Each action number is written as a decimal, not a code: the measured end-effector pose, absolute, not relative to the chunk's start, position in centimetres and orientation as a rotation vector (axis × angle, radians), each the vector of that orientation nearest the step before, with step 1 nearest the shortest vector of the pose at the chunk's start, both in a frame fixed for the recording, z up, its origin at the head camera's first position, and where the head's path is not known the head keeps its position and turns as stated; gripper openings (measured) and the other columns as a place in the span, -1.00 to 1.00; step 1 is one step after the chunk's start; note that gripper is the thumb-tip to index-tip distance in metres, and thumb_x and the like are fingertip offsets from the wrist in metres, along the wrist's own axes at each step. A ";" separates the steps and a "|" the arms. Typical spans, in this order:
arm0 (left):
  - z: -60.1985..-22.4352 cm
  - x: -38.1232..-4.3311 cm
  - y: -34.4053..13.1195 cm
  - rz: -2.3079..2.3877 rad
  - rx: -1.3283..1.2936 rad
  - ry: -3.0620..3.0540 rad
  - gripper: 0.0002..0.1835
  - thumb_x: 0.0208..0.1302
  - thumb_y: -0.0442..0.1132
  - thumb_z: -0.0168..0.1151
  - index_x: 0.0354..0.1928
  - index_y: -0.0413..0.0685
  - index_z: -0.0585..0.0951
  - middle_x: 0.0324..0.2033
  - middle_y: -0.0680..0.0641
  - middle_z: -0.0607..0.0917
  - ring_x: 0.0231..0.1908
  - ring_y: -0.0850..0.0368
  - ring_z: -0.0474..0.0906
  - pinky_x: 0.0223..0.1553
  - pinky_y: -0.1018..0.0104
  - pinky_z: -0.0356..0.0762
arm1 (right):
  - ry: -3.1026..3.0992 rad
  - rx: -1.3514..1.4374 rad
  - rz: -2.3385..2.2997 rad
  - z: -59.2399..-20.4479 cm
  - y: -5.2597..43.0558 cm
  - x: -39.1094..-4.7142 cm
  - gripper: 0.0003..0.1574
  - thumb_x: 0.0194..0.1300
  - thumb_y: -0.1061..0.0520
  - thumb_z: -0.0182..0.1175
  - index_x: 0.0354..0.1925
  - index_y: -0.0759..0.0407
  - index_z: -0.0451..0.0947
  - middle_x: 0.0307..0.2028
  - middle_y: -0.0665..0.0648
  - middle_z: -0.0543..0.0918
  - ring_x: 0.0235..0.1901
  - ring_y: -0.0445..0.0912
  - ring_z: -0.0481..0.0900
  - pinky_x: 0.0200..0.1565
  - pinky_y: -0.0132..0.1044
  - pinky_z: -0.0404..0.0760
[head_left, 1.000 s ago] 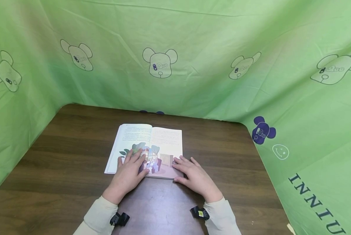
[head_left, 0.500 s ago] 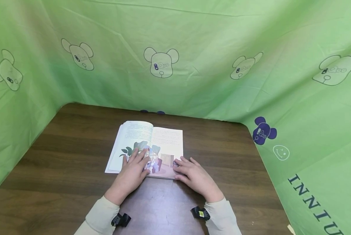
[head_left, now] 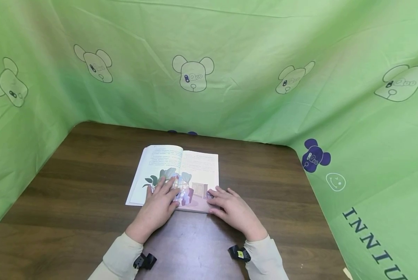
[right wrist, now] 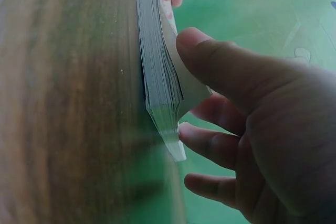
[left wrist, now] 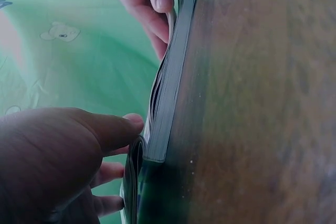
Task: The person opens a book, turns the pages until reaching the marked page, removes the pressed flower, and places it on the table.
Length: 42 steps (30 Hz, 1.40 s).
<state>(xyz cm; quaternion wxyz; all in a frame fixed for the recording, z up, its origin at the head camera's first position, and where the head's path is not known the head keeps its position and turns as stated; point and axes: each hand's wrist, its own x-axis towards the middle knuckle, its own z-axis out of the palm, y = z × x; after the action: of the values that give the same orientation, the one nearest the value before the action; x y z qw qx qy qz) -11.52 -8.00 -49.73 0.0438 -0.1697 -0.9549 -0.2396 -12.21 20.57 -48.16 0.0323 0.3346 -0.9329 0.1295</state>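
Observation:
An open book (head_left: 202,167) lies on the wooden table, with printed text above and a coloured picture along the bottom of both pages. My left hand (head_left: 157,206) rests with spread fingers on the lower left page, the fingertips near the middle fold. At the lower right corner my right hand (head_left: 235,212) touches the page edge, its thumb by the bottom edge. In the left wrist view, the left thumb (left wrist: 123,129) lies at the book's fold. The right wrist view has the right thumb (right wrist: 197,43) over a slightly lifted page (right wrist: 184,82) above the thick page block (right wrist: 157,61).
The dark brown table (head_left: 83,186) extends around the book. A green cloth (head_left: 243,101) with cartoon bear heads hangs along its back and sides. Black straps with small devices (head_left: 145,261) sit at both wrists. A pale object (head_left: 347,273) shows at the right table edge.
My left hand has shifted slightly right on the page. The left page's top edge rose, then settled a little. The right hand has stayed at the lower right corner.

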 end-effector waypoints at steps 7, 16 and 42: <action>-49.8 -11.6 -8.1 -0.739 -0.527 -2.905 -0.59 0.37 -0.10 0.35 0.23 0.03 0.66 0.52 -0.13 0.34 0.54 -0.30 0.11 0.30 -0.63 0.03 | -2.823 1.048 0.363 -48.0 20.5 -12.2 -0.81 0.38 -0.01 0.34 -0.11 -0.01 0.78 0.27 0.05 0.64 0.32 0.11 0.55 0.36 0.18 0.40; -49.6 -11.4 -8.1 -0.731 -0.520 -2.925 -0.58 0.37 -0.10 0.36 0.24 0.02 0.66 0.52 -0.13 0.34 0.54 -0.31 0.11 0.31 -0.63 0.04 | -2.854 1.011 0.432 -48.0 20.4 -12.2 -0.80 0.35 -0.04 0.38 -0.11 -0.02 0.77 0.28 0.02 0.64 0.33 0.10 0.54 0.33 0.21 0.43; -49.5 -11.4 -7.9 -0.702 -0.505 -2.941 -0.39 0.25 0.21 0.40 0.24 0.03 0.66 0.52 -0.12 0.34 0.55 -0.29 0.09 0.29 -0.62 0.08 | -2.463 1.011 0.304 -48.2 20.2 -12.5 -0.85 0.34 0.05 0.37 -0.13 0.01 0.69 -0.15 -0.02 0.83 -0.08 -0.08 0.79 0.00 -0.07 0.69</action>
<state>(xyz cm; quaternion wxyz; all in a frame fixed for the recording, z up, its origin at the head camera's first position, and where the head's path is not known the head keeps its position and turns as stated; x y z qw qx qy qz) -11.35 -7.89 -49.52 0.0381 -0.1648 -0.9586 -0.2289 -12.54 20.15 -48.20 0.2288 0.3671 -0.8948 0.1103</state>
